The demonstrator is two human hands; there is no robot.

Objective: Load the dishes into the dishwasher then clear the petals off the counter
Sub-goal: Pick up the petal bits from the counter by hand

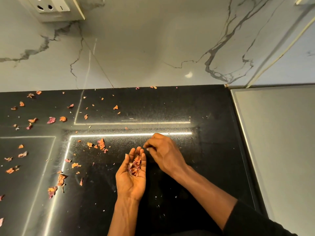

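Left hand (132, 174) is palm-up and cupped around a little pile of petals (134, 166). The right hand (162, 150) is right beside its fingertips with the fingers bunched, but I honestly can't tell if there's a bit pinched in there or not. So this looks like the petal-clearing part; no dishes or dishwasher in view. The black counter (204, 167) near the hands is mostly picked, but plenty of loose petals (51, 120) sit off to the left, so the next reach probably goes that way, keeping the cupped hand level.
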